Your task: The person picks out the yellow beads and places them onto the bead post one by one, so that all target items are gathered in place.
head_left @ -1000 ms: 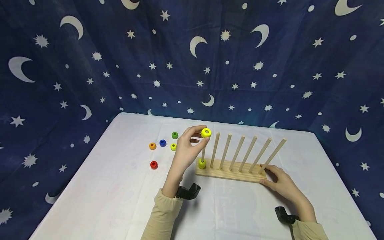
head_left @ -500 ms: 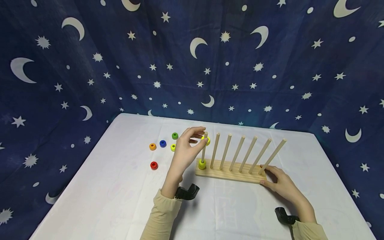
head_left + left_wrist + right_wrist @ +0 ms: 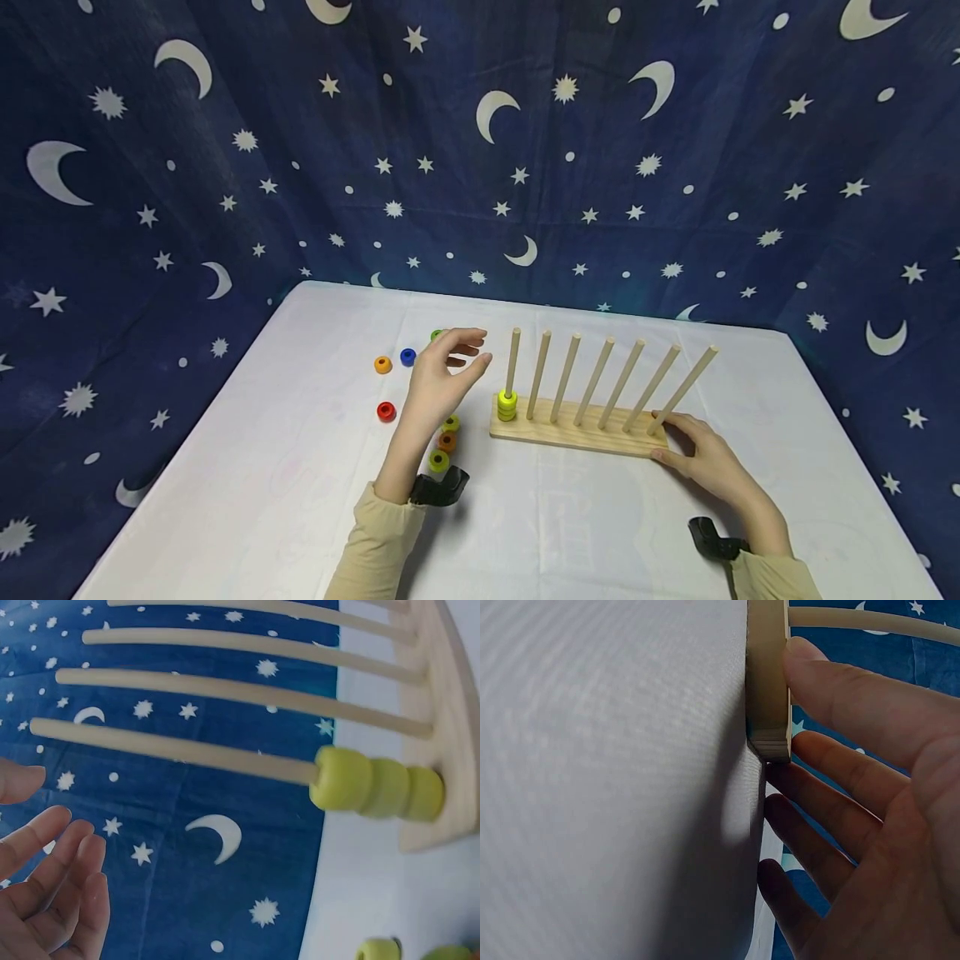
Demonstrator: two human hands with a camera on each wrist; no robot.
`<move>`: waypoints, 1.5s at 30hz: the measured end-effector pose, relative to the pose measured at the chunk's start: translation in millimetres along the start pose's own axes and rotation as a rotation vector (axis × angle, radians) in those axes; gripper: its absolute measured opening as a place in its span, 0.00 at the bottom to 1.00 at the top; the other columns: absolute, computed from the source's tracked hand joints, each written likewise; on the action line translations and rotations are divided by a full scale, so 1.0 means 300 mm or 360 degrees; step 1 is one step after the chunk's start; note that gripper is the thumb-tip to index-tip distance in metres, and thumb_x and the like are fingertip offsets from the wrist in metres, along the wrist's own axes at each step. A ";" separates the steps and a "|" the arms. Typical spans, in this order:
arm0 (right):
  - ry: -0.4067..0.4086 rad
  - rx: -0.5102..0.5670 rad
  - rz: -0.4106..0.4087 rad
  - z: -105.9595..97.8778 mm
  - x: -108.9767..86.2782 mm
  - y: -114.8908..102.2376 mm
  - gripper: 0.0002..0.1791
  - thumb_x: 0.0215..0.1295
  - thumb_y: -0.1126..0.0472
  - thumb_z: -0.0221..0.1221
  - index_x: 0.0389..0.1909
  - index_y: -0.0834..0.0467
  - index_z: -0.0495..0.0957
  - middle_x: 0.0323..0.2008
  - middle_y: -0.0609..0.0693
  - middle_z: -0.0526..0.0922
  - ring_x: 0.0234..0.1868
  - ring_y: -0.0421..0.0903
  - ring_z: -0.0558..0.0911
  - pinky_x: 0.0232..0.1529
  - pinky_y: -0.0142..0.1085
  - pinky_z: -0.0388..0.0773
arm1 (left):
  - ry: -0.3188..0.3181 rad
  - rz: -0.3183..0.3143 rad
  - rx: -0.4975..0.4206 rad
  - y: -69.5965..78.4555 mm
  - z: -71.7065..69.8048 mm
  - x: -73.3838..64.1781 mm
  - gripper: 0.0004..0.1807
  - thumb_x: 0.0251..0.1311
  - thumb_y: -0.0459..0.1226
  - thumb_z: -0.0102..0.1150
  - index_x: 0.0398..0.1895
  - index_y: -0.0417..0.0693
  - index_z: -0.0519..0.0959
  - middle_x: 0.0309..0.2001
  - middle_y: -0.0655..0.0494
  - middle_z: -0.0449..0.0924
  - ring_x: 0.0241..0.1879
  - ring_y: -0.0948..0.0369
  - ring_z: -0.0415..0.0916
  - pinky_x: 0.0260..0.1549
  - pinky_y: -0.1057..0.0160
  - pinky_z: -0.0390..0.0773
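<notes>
Several upright dowels rise from a wooden peg board point(image 3: 577, 427). Three yellow-green beads point(image 3: 507, 405) are stacked at the foot of its leftmost peg; the left wrist view shows the same bead stack point(image 3: 379, 784). Left of that peg, my left hand point(image 3: 442, 375) is raised with fingers parted from the thumb and nothing between them. My right hand point(image 3: 705, 458) holds the right end of the board, thumb at the front edge and fingers towards the back. In the right wrist view, the thumb point(image 3: 855, 697) rests against the board's end point(image 3: 769, 690).
On the white table lie an orange bead point(image 3: 382, 365), a blue bead point(image 3: 407, 357), a red bead point(image 3: 386, 412) and a partly hidden green bead point(image 3: 436, 335). Beside my left forearm are a yellow-green bead point(image 3: 438, 460) and a brown-orange bead point(image 3: 447, 442). A starry cloth point(image 3: 480, 167) hangs behind.
The yellow bead has left my left hand and slid down the leftmost peg onto the beads below. My left hand has moved left, uncovering beads near its forearm. The right hand stays put.
</notes>
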State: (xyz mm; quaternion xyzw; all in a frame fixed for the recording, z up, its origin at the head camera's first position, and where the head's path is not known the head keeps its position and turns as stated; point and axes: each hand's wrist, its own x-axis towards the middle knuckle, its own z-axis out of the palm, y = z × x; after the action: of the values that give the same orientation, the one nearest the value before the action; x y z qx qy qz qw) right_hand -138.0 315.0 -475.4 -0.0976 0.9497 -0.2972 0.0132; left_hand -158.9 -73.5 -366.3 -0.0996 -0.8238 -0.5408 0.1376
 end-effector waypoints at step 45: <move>-0.0004 -0.0013 0.0024 0.003 0.001 0.001 0.36 0.55 0.51 0.68 0.62 0.63 0.70 0.61 0.67 0.72 0.64 0.70 0.65 0.60 0.67 0.60 | -0.0188 -0.0265 0.0308 -0.253 -0.042 -0.118 0.13 0.56 0.34 0.64 0.44 0.41 0.81 0.43 0.49 0.83 0.42 0.53 0.81 0.41 0.57 0.81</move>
State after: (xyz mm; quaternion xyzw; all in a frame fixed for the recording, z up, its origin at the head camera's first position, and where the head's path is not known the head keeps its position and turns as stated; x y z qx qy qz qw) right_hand -138.3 314.8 -476.2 -0.0908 0.9516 -0.2932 0.0163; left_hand -147.8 -115.6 -438.8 -0.0489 -0.8841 -0.4617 0.0524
